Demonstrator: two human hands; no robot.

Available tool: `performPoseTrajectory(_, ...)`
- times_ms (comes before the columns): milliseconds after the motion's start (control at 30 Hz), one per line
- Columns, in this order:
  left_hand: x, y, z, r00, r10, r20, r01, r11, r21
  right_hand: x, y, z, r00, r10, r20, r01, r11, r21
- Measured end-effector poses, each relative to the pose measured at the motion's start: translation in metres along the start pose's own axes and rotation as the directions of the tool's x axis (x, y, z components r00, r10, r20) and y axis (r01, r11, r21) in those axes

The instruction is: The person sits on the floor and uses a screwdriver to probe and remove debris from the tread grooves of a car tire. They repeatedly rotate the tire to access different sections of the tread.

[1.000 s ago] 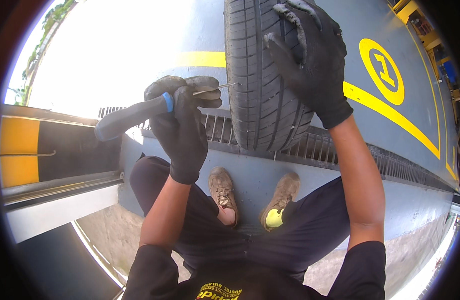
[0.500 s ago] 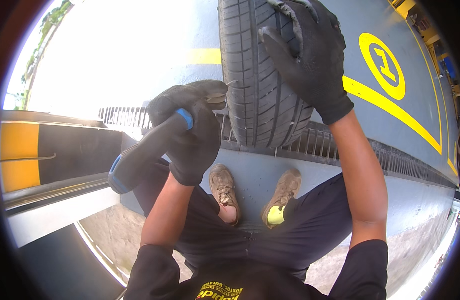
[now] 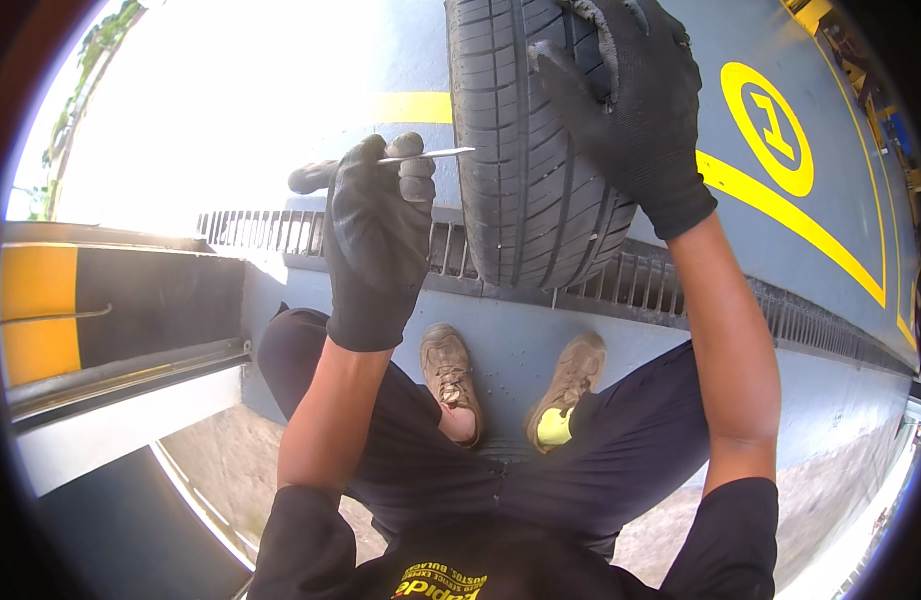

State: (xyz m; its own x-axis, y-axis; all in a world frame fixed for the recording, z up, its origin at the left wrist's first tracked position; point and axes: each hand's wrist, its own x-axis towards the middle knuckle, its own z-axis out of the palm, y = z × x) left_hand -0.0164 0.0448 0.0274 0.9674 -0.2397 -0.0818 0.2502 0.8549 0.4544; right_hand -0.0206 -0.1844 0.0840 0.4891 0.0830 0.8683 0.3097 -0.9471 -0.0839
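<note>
A black tire (image 3: 500, 190) stands on edge in front of me, its tread facing me. My left hand (image 3: 380, 235), in a black glove, is closed around a hand tool with a thin pale metal shaft (image 3: 430, 155). The tool's tip reaches the tire's left edge in the picture; whether it touches the rubber I cannot tell. Most of its handle is hidden by the hand. My right hand (image 3: 635, 110), gloved too, lies open against the upper right of the tread with its fingers spread.
Beneath the tire a dark drain grate (image 3: 630, 290) crosses the grey floor. Yellow lines and a yellow ring (image 3: 768, 130) are painted beyond it. At left stands a black-and-yellow striped block (image 3: 160, 308). My shoes (image 3: 447, 368) are just this side of the grate.
My left hand has turned over and risen slightly, so the black handle with blue trim no longer shows and more of the shaft does. Tire and right hand sit slightly further right in view.
</note>
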Motion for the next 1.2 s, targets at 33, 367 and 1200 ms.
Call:
performPoseTrajectory(33, -0.002, -0.003, -0.005, 0.999, 0.034, -0.020, -0.032, 0.998, 0.059, 0.000, 0.001, 0.001, 1.000, -0.002, -0.006, 0.003, 1.000, 0.021)
performPoseTrajectory(367, -0.015, 0.014, -0.003, 0.718, 0.411, 0.561, -0.542, -0.174, 0.822, 0.003, -0.003, -0.003, 1.000, 0.014, 0.011, -0.014, 1.000, 0.020)
performPoseTrajectory(1200, -0.017, 0.016, 0.027, 0.738, 0.454, 0.499, -0.670, 0.407, 0.620, 0.001, -0.005, -0.001, 0.997, -0.055, -0.046, 0.056, 0.998, 0.020)
